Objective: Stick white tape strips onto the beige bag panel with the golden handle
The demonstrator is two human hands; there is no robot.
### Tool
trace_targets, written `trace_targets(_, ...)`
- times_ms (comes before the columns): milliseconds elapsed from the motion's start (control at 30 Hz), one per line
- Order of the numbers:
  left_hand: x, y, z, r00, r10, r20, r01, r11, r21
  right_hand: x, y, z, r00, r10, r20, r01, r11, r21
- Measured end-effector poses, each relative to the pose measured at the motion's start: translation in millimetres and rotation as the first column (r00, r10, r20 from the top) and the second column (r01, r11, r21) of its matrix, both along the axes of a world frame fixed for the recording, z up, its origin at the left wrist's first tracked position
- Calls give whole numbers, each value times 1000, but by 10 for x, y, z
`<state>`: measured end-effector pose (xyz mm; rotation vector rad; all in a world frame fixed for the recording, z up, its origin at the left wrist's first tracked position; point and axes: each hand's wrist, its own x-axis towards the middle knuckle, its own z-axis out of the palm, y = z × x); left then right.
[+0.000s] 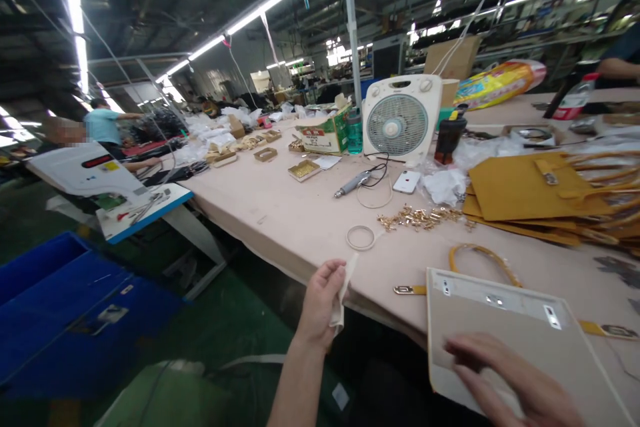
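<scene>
L hand [323, 303]: thumb and fingers pinched on a pale strip [341, 307], held up just off the near edge of the table [300, 220]. R hand [513, 373]: blurred; thumb apart from fingers, nothing seen in grasp. It's over the pale panel [475, 310]; contact can't tell.

Panel pos.: R side, near edge, pale face up, 3 metal fittings in a row along the far side; near corner appears to overhang. Yellow handle [483, 255] arcs out beyond it; clasp tab [409, 290] sticks out L.

Risks (my judgement):
- Strip looks thin/limp; might fold on itself or, if tacky, stick to fingers. Cause: only one hand on it.
- Panel could tip or slide, prob. from R hand pressing on the overhanging part.
- Loose brass pieces [420, 217] beyond handle; a sleeve or handle sweep could scatter them, w/ the ring-shaped roll [361, 237] nearby.
- Driver [353, 184] cord loops near phone [407, 181]; snag poss. if pulled.
</scene>
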<state>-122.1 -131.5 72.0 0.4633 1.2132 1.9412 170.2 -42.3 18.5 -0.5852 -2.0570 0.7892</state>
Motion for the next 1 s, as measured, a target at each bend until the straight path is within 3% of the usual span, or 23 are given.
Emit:
trace_targets(100, 307, 43, -13, 982, -72, 176, 59, 995, 78, -673, -398, 306, 975, 199, 96, -192, 978, -77)
trace_targets(233, 490, 33, -39, 972, -48, 232, 36, 998, 54, -1064, -581, 386, 973, 226, 54, -209, 953, -220)
trace_targets(300, 510, 15, -57, 968, -40, 246, 28, 998, 56, -1086, -612, 349, 978, 205, 36, -193, 957, -216)
trace_targets(433, 526, 2, -97, 959, -20, 284, -3, 997, 80, -1056, -626, 243, 996, 86, 25, -84, 995, -62)
trace_targets(567, 546, 29, -133, 953, 72, 296, -98, 992, 75, -1041, -626, 175, 999, -13, 34, 12, 999, 42)
trace_targets(833, 536, 67, -234, 947, 241, 211, -265, 960, 93, -1026, -715, 95, 997, -11, 74, 5, 997, 72)
trace_targets(1000, 384, 77, -153, 913, 281, 295, -350, 913, 212, -1005, -792, -4, 991, 77, 112, -81, 996, 28)
